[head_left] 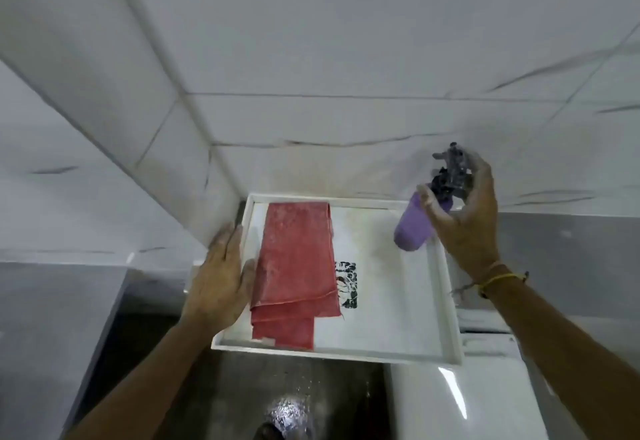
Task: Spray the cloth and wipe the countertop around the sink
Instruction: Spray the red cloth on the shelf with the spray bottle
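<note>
right hand [464, 218] gripping spray bottle [415, 228], raised

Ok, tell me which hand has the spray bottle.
The right hand, the one with the yellow wrist band, grips the purple spray bottle. The left hand rests flat beside the red cloth.

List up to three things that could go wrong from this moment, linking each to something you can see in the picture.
1. The white tray seems to jut past its support above the dark sink; pressing on it might tip it.
2. The right hand holds the purple spray bottle tilted, well to the side of the red cloth, so spray may hit the tray or the tiled wall.
3. The left hand only rests at the cloth's edge, so the folded cloth could slide.
</note>
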Available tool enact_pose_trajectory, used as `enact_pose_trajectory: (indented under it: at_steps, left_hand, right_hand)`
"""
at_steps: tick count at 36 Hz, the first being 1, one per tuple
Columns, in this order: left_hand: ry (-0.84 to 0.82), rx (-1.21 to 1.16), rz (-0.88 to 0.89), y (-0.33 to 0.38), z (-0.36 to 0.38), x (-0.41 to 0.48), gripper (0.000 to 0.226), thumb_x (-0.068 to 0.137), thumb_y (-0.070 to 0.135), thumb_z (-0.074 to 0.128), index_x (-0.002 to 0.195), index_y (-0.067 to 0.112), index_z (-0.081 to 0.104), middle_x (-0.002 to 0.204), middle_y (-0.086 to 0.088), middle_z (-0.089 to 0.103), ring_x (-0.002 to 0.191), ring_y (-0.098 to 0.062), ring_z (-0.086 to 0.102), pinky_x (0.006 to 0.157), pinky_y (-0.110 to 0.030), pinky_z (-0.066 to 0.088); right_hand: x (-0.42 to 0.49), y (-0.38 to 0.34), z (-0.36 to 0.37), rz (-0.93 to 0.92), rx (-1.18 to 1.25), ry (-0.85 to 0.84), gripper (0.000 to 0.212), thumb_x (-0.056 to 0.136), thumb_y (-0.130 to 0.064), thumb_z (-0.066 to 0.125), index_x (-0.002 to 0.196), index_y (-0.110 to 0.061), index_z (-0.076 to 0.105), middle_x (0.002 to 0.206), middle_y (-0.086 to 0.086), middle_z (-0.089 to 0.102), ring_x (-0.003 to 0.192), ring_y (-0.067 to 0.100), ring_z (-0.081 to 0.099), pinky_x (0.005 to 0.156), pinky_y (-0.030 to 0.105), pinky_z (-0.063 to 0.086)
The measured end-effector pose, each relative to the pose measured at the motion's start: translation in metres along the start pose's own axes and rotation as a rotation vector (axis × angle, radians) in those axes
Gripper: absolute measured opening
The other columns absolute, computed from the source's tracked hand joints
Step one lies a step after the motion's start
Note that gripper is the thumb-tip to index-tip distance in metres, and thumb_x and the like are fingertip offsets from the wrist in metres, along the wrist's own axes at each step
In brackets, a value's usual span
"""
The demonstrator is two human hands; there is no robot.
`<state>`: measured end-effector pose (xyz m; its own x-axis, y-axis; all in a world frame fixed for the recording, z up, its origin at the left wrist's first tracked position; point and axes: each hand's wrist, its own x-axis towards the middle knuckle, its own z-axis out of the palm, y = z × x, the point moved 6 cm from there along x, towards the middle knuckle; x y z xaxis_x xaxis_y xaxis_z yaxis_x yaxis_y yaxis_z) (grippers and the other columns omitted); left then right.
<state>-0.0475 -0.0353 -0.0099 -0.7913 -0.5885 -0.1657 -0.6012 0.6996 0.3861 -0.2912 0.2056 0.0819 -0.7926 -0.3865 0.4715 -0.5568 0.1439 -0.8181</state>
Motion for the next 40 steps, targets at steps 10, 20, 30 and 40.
enact_pose_trajectory:
  at_steps: [10, 20, 30, 40]
  left_hand:
    - [-0.033, -0.082, 0.018, -0.009, 0.031, -0.007, 0.086, 0.084, 0.068, -0.004, 0.152, 0.014, -0.009, 0.162, -0.001, -0.015, 0.15, -0.013, -0.008, 0.123, -0.036, 0.007]
    - [0.005, -0.117, 0.009, -0.013, 0.036, -0.007, 0.072, 0.092, 0.052, 0.009, 0.152, 0.016, -0.007, 0.163, 0.002, -0.013, 0.15, -0.011, -0.006, 0.122, -0.035, 0.007]
    - [0.041, -0.085, 0.016, -0.013, 0.037, -0.006, 0.064, 0.099, 0.045, 0.014, 0.153, 0.014, -0.003, 0.163, 0.0, -0.008, 0.15, -0.012, -0.003, 0.121, -0.034, 0.008]
    - [0.025, -0.106, 0.015, -0.011, 0.034, -0.008, 0.069, 0.094, 0.046, 0.012, 0.152, 0.012, -0.003, 0.164, -0.005, -0.005, 0.151, -0.015, -0.003, 0.124, -0.038, 0.009]
  right_hand:
    - [0.014, 0.021, 0.021, -0.016, -0.022, 0.107, 0.053, 0.079, -0.009, 0.069, 0.118, -0.033, 0.042, 0.116, 0.026, 0.052, 0.103, 0.032, 0.058, 0.098, 0.035, 0.049]
    - [0.0, 0.031, 0.022, 0.02, -0.063, 0.233, 0.07, 0.071, -0.008, 0.074, 0.131, -0.004, 0.039, 0.125, 0.012, 0.048, 0.118, 0.014, 0.048, 0.104, 0.009, 0.032]
    - [-0.001, 0.035, 0.025, 0.104, -0.143, 0.221, 0.069, 0.069, -0.015, 0.075, 0.127, 0.008, 0.047, 0.116, 0.012, 0.059, 0.099, 0.006, 0.053, 0.091, 0.008, 0.043]
    - [-0.05, -0.068, 0.031, 0.117, 0.044, -0.109, 0.04, 0.068, -0.029, 0.07, 0.102, -0.036, 0.051, 0.086, -0.014, 0.066, 0.072, -0.004, 0.062, 0.069, 0.004, 0.048]
